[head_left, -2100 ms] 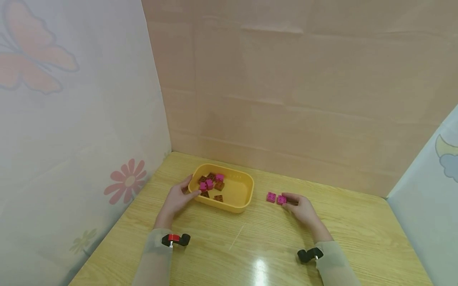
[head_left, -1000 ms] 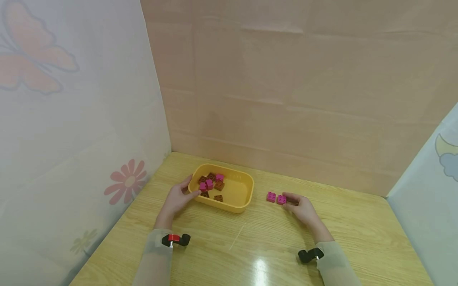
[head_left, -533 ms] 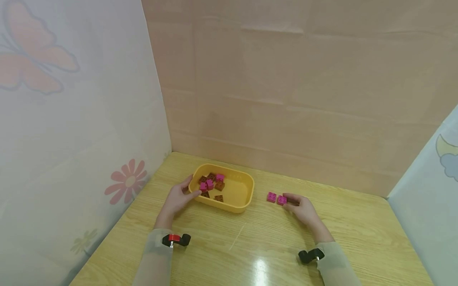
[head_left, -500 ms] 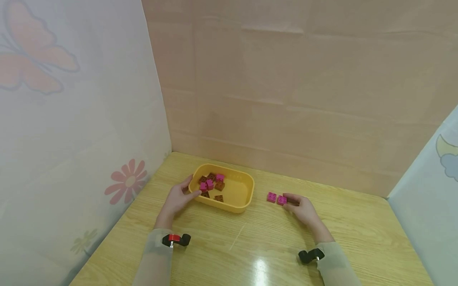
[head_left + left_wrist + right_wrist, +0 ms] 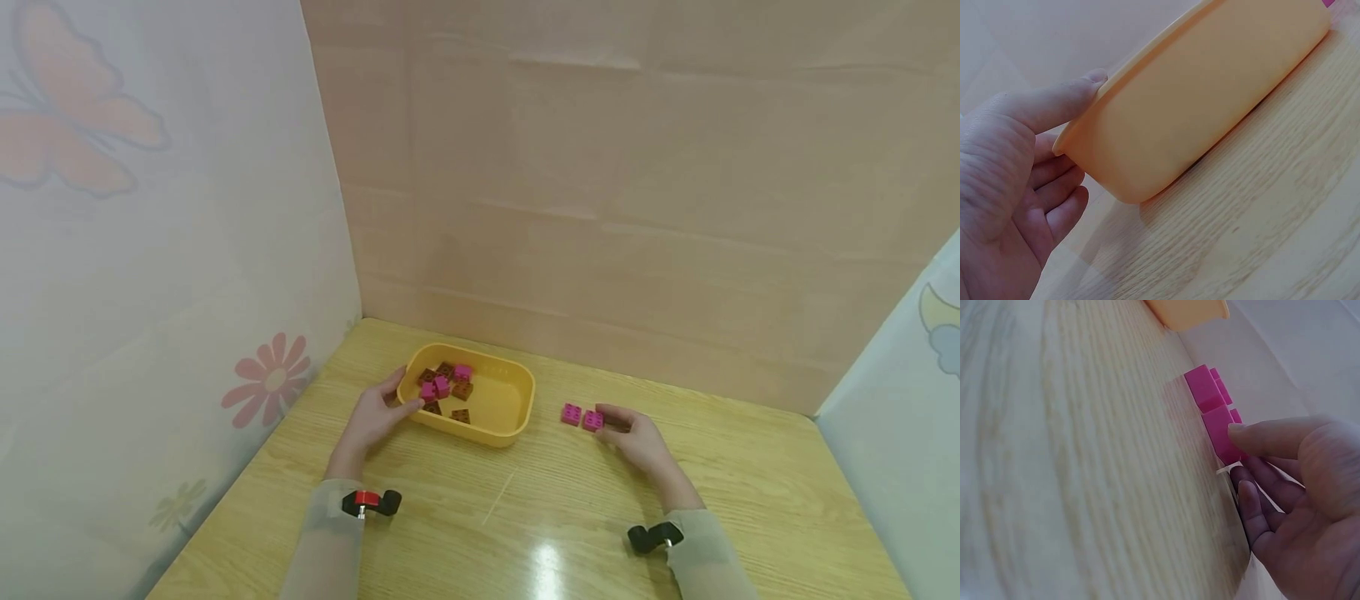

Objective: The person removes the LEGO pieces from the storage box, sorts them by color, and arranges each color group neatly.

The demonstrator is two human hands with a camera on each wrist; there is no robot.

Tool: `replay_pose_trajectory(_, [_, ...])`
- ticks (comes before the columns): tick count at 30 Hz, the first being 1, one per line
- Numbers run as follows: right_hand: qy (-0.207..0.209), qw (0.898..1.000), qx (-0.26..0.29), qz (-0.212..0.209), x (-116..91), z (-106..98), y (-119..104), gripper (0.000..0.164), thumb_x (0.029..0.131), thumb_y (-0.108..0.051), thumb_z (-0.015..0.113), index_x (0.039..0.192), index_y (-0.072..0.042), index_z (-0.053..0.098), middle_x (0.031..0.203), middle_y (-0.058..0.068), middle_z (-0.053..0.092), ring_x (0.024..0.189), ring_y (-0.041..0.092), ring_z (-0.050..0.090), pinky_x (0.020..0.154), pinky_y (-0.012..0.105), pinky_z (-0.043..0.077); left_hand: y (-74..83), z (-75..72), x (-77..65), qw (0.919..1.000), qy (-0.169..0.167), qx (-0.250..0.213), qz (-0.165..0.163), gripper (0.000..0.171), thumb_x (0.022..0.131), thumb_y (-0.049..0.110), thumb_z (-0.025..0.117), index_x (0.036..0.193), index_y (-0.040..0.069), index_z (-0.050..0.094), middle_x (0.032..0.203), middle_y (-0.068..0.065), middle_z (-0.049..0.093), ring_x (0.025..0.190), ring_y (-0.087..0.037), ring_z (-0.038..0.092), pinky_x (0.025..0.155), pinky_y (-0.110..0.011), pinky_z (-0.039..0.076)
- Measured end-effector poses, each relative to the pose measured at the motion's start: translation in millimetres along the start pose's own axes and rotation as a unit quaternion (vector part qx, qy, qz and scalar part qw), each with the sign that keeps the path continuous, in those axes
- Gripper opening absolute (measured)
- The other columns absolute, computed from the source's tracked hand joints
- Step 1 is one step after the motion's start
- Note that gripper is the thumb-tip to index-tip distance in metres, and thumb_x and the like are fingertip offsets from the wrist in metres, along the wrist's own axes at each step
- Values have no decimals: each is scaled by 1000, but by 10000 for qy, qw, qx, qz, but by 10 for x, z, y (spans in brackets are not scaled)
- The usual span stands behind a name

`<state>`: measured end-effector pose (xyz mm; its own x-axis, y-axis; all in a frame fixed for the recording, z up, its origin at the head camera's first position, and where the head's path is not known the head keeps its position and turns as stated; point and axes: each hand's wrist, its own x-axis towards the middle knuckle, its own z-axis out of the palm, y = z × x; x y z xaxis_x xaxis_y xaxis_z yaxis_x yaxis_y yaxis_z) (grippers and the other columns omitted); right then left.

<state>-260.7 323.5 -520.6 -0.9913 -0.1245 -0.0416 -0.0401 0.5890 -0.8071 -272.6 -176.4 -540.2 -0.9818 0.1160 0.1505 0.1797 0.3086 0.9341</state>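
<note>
Right pink brick (image 5: 592, 422) is pinched by the right hand (image 5: 636, 437), thumb on the near side, fingers round behind. It appears to be seated on the worktop (image 5: 540, 508), studs up, to the right of the yellow tray (image 5: 504, 402). Left pink brick (image 5: 572, 414) is lined up just beside it; whether they touch can't be told. Tray is grasped by the left hand (image 5: 375, 418) at its left end, thumb on the rim.

Handling, judged by look: bricks are read as hard moulded plastic, light, stiff, not fragile. Smooth flat sides could slip a bit under dry fingertips. Best held across two opposite side walls, low, with the studs left uncovered. Neighbour could be nudged if fingers are pushed in between.

Tray is judged thin, light plastic, slight flex possible; easily slid, so best steadied by the rim. Brown bricks (image 5: 462, 391) and loose pink bricks (image 5: 442, 387) are bunched mostly toward its left half, so that end is probably heavier.
</note>
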Motion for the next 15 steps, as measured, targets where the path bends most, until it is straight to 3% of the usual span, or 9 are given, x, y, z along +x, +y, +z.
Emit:
replay_pose_trajectory(6, [-65, 10000, 50, -54, -27, -39, -20, 56, 101, -14, 76, 152, 2, 57, 148, 22, 62, 137, 39, 59, 103, 23, 48, 18, 5, -3, 10000, 9, -57, 32, 88, 95, 30, 86, 162, -3, 40, 168, -21, 37, 152, -39, 40, 122, -47, 38])
replay_pose_trajectory(12, [66, 9998, 147, -121, -19, -64, -82, 55, 105, -18, 70, 155, 1, 54, 153, 22, 58, 142, 42, 54, 116, 51, 44, 26, 0, -11, 10000, 19, -42, 85, 87, 95, 29, 86, 162, -4, 40, 168, -22, 36, 152, -40, 40, 122, -48, 38])
replay_pose_trajectory(15, [228, 9995, 170, -113, -3, -57, -143, 54, 107, -21, 69, 155, -2, 55, 154, 21, 58, 144, 41, 52, 115, 50, 46, 30, -1, -15, 10000, 28, -50, 79, 87, 95, 29, 86, 162, -4, 40, 168, -22, 37, 152, -40, 40, 122, -47, 38])
